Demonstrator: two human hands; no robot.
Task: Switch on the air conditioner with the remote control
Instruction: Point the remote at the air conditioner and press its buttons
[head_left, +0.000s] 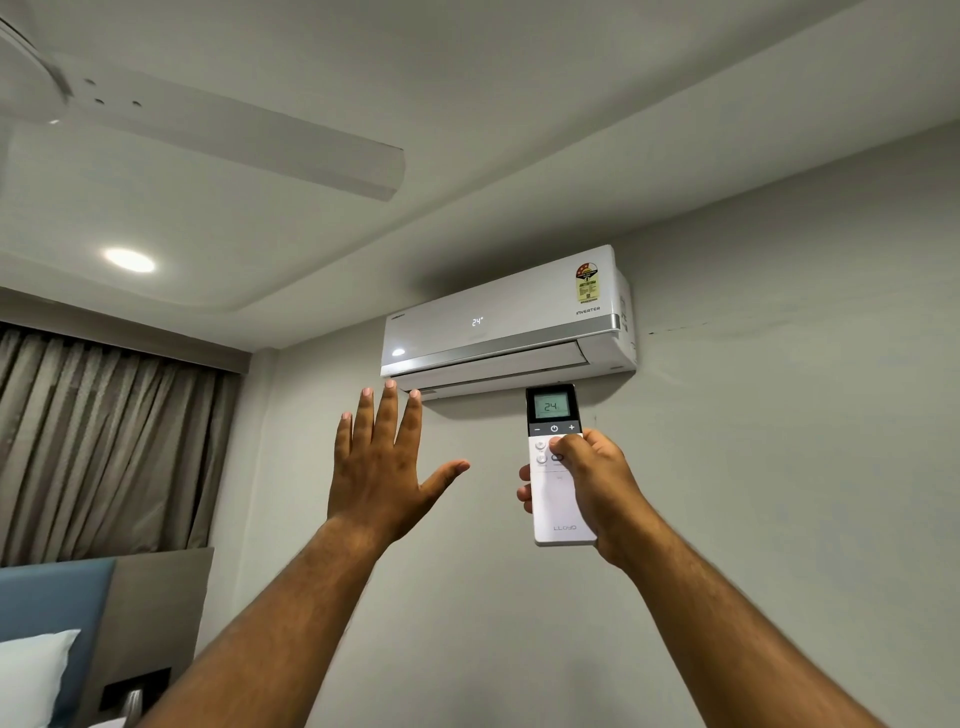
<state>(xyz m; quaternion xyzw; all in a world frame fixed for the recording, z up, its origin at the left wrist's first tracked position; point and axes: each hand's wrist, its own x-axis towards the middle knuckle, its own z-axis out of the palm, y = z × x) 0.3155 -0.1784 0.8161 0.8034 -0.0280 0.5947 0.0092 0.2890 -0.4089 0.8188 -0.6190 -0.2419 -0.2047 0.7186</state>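
Note:
A white wall-mounted air conditioner (506, 319) hangs high on the wall, its front panel showing 24 and its lower flap slightly apart from the body. My right hand (595, 480) holds a white remote control (557, 499) upright just below the unit, thumb resting on the buttons under the power key. The remote's screen reads 24. My left hand (382, 465) is raised to the left of the remote, palm toward the unit, fingers spread and holding nothing, fingertips near the unit's lower left edge.
A white ceiling fan blade (249, 137) crosses the upper left. A round ceiling light (130, 260) glows. Brown curtains (98, 441) hang at left, above a blue headboard (52, 603) and a white pillow (31, 670).

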